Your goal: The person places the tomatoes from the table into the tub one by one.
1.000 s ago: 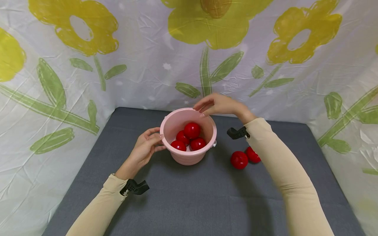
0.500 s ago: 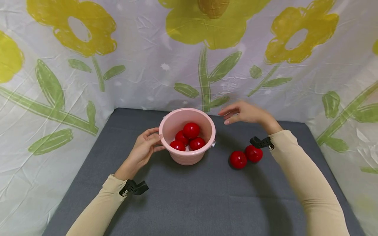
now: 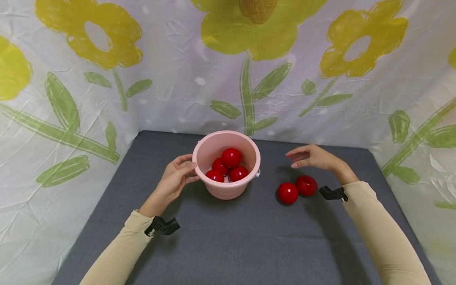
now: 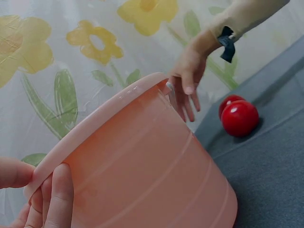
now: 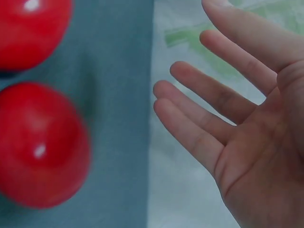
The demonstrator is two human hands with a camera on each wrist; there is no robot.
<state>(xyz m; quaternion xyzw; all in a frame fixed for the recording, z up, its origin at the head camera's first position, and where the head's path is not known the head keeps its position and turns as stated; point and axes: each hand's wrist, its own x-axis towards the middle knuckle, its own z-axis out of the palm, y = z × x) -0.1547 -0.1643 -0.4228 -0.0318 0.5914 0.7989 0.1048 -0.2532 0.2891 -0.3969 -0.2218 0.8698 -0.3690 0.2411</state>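
Note:
A pink bucket (image 3: 215, 146) stands on the grey table and holds several red balls (image 3: 231, 157). My left hand (image 3: 177, 174) grips the bucket's left rim, thumb over the edge and fingers (image 4: 56, 202) on the outer wall (image 4: 156, 175). Two more red balls (image 3: 287, 192) (image 3: 306, 185) lie on the table right of the bucket. My right hand (image 3: 309, 157) hovers just above and behind them, fingers (image 5: 199, 128) straight and spread, holding nothing. Both balls (image 5: 40, 142) (image 5: 31, 28) show close in the right wrist view.
The grey table (image 3: 228, 237) is walled by a white cloth with yellow flowers (image 3: 249, 35) behind and on both sides. Small black clips sit on both sleeves (image 3: 164, 226) (image 3: 333, 193).
My right hand has moved from above the bucket's rim to the right and down, to just above the two loose balls. The left hand and bucket stay put.

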